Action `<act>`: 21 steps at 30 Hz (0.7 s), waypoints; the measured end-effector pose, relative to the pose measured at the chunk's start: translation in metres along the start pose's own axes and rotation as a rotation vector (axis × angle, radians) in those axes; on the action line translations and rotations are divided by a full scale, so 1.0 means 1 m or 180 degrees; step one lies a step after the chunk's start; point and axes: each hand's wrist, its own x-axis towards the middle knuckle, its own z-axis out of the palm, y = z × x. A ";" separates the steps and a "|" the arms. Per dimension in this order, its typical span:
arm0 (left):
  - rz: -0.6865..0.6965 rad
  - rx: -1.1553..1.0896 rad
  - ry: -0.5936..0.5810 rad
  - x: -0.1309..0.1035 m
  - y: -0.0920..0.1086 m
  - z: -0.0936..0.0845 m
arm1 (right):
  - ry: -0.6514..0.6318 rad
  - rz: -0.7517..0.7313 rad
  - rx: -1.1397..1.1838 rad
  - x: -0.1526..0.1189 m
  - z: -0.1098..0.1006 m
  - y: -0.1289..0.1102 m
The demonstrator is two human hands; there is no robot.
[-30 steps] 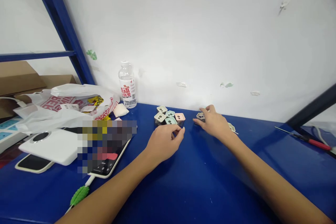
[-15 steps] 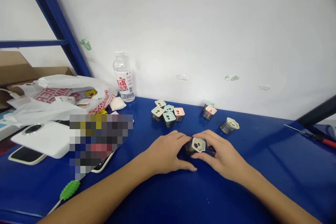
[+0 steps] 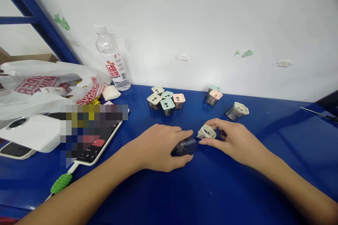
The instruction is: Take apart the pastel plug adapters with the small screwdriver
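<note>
A pencil sharpener is in two parts between my hands. My left hand (image 3: 161, 147) is closed around its dark see-through shavings container (image 3: 188, 146), low over the blue tabletop. Between thumb and fingers, my right hand (image 3: 232, 140) pinches the cream sharpener lid (image 3: 207, 132) with two holes, tilted and apart from the container. A small dark object (image 3: 223, 133) shows under the right fingers; its kind is hidden. Beyond my right hand lies a cream-topped sharpener (image 3: 237, 111) on its side. A pink-topped sharpener (image 3: 214, 97) leans near a mint-topped one (image 3: 213, 88) by the wall.
Several sharpeners (image 3: 167, 104) stand clustered behind my left hand. At left are a water bottle (image 3: 114, 65), a plastic bag (image 3: 52, 81), a white device (image 3: 34, 132) and a phone (image 3: 101, 146). A thin metal-shafted tool (image 3: 314, 111) lies far right. The white wall bounds the back.
The cream lid has come off the dark container. My right hand has moved right with the lid, while my left hand keeps the container. The camera view has shifted.
</note>
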 end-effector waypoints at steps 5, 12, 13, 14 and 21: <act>0.0010 -0.0139 0.0090 0.001 0.000 0.000 | 0.0048 0.0017 -0.0234 0.002 0.005 0.004; 0.0036 -0.0388 0.0202 0.000 -0.002 -0.005 | 0.0147 0.0096 -0.0500 0.003 0.008 0.009; 0.0033 -0.0430 0.0216 0.000 -0.003 -0.006 | 0.0243 0.0087 -0.0568 0.003 0.007 0.009; 0.0030 -0.0469 0.0244 0.000 -0.004 -0.008 | 0.0375 0.0078 -0.0667 0.003 0.005 0.009; -0.0294 -0.0559 0.0593 0.001 -0.013 -0.014 | 0.0574 -0.0949 -0.0912 -0.011 0.001 -0.008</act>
